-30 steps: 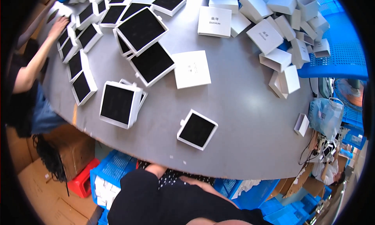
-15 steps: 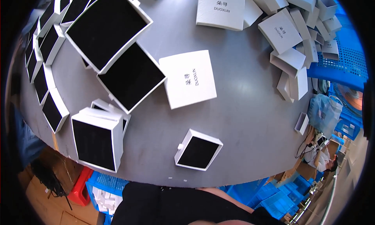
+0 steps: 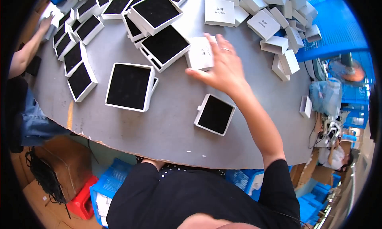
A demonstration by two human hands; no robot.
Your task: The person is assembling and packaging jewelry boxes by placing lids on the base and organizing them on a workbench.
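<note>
Tray stack [image 3: 164,37] is sitting staggered at eleven o'clock; a bump from box [image 3: 197,54] could topple it. Box is lying just beside it at twelve o'clock, showing a white, squarish face, dark print. Right hand [image 3: 225,68] is holding its fingers spread over box's right side, grasping nothing; touch cannot be judged. Left hand is not showing.

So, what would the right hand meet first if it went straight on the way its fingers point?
Probably the far white box, ahead of the right hand; the hand also overlaps the near white box in view, but whether they touch is unclear.
</note>
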